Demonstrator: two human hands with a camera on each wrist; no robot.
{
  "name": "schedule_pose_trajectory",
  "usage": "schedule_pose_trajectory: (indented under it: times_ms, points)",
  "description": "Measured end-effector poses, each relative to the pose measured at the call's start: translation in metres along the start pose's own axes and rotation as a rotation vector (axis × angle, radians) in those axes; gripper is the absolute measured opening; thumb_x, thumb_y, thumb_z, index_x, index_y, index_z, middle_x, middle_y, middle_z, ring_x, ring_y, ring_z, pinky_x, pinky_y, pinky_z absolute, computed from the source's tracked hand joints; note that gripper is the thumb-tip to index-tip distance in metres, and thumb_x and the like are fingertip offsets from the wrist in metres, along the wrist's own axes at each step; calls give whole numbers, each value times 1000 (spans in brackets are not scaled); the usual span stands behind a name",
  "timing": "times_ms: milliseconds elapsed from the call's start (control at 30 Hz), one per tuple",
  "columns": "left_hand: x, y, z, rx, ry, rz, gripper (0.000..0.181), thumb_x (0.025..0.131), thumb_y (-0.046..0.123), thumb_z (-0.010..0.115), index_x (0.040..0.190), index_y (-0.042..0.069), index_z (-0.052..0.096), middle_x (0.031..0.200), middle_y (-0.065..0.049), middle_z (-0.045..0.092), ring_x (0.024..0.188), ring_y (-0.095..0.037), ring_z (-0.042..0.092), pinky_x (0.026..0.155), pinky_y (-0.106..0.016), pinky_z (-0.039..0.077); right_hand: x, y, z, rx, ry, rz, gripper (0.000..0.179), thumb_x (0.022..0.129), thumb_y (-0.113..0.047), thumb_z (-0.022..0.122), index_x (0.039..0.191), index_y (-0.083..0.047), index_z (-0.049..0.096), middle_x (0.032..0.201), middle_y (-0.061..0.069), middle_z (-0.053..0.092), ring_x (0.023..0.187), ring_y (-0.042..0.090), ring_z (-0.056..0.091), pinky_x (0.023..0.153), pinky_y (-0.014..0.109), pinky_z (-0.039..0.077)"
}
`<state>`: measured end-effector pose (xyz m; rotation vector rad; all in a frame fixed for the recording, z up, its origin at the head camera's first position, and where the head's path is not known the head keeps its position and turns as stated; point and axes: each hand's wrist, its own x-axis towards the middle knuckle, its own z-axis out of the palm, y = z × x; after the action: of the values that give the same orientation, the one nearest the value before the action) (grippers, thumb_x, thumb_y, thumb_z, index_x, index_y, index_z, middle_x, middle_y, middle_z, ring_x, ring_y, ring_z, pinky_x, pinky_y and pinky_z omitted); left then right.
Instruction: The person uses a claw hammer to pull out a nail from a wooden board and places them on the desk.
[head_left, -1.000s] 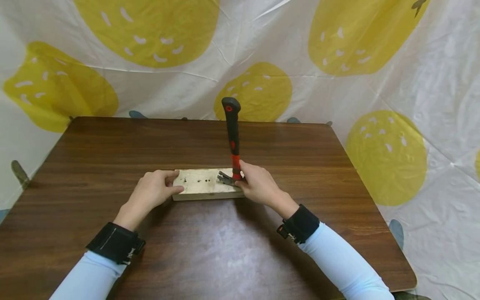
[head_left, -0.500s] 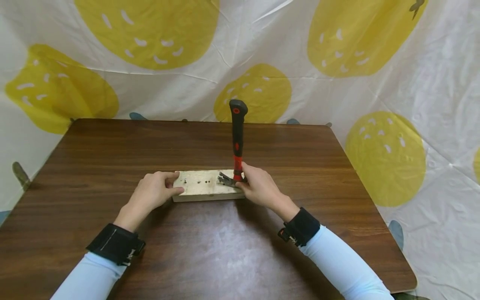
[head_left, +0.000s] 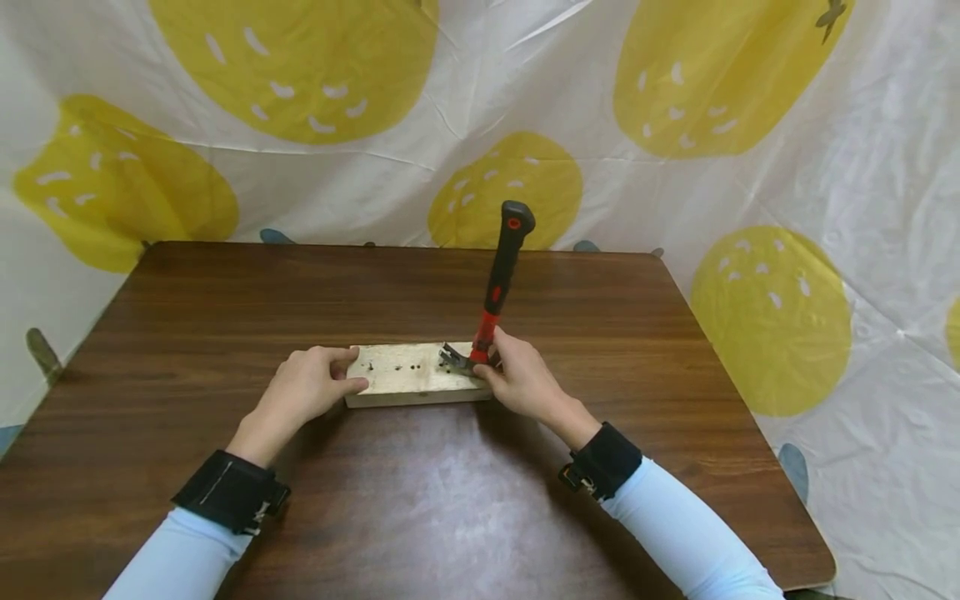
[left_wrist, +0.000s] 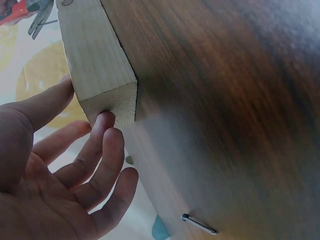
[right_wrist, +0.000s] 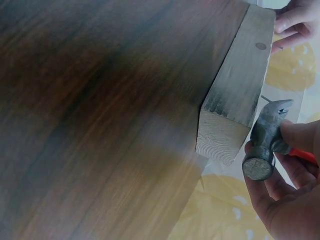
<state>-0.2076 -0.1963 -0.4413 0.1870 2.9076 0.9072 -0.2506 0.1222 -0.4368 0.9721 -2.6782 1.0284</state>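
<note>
A pale wooden block point(head_left: 408, 379) lies on the table, its top marked by several holes and a small nail point(head_left: 371, 365) near the left end. My left hand point(head_left: 303, 382) grips the block's left end, thumb and fingertips on its edges. My right hand point(head_left: 525, 375) holds a claw hammer point(head_left: 504, 265) low by its head, fingers around the steel and the red neck. The black handle points up and leans right. In the right wrist view, the claw is close to a thin nail point(right_wrist: 265, 98) standing out of the block's top, and the round face points away from the block.
The brown wooden table point(head_left: 450, 517) surrounds the block. A loose nail point(left_wrist: 199, 223) lies on it, seen in the left wrist view beyond the block's left end. A white cloth with yellow fruit print point(head_left: 510, 192) hangs behind the table and along its right side.
The hammer handle has tipped to the right from nearly upright, its head turning over the block with the right hand. The left hand and the block have stayed in place.
</note>
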Motion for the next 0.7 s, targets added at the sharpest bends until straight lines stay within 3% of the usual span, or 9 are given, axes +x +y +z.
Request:
schedule_pose_trajectory:
  times_ms: [233, 400, 700]
  points:
    - [-2, 1, 0, 35, 1, 15, 62, 98, 35, 72, 147, 2, 55, 84, -5, 63, 60, -18, 50, 56, -34, 38, -1, 1, -2, 35, 48, -7, 29, 90, 3, 75, 113, -4, 58, 88, 8, 70, 79, 24, 70, 71, 36, 57]
    - [-5, 3, -1, 60, 36, 27, 60, 99, 37, 69, 143, -2, 57, 114, -19, 69, 97, -34, 65, 75, -47, 52, 0, 1, -5, 57, 70, -8, 29, 90, 4, 74, 114, -4, 58, 91, 7, 70, 80, 24, 70, 71, 33, 57]
    - [-3, 9, -2, 63, 144, 62, 49, 99, 32, 68, 127, -9, 65, 109, -23, 65, 102, -41, 61, 81, -55, 50, -2, -3, -10, 83, 92, -17, 29, 90, 6, 73, 112, -4, 57, 93, 9, 70, 81, 27, 69, 69, 34, 57]
